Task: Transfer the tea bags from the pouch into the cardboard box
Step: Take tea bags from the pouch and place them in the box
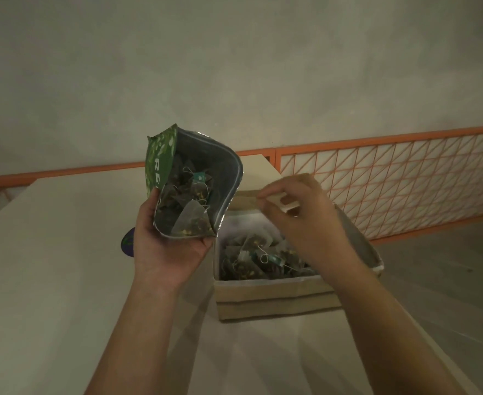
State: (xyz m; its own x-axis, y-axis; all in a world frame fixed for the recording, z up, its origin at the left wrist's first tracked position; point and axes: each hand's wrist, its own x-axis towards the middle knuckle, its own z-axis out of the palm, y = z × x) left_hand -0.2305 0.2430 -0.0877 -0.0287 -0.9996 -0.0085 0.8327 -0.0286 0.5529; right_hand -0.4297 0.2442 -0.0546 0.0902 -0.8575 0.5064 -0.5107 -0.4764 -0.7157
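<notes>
My left hand grips the lower end of a green foil pouch, held up with its mouth open toward me. Several pyramid tea bags with strings and small tags lie inside it. To the right stands an open cardboard box on the table, with several tea bags piled in it. My right hand hovers over the box, fingers curled and apart near the box's far flap; I see nothing held in it.
The pale table runs left and toward me. A dark purple-green object peeks out behind my left hand. An orange metal mesh fence lines the back right, with a plain wall above.
</notes>
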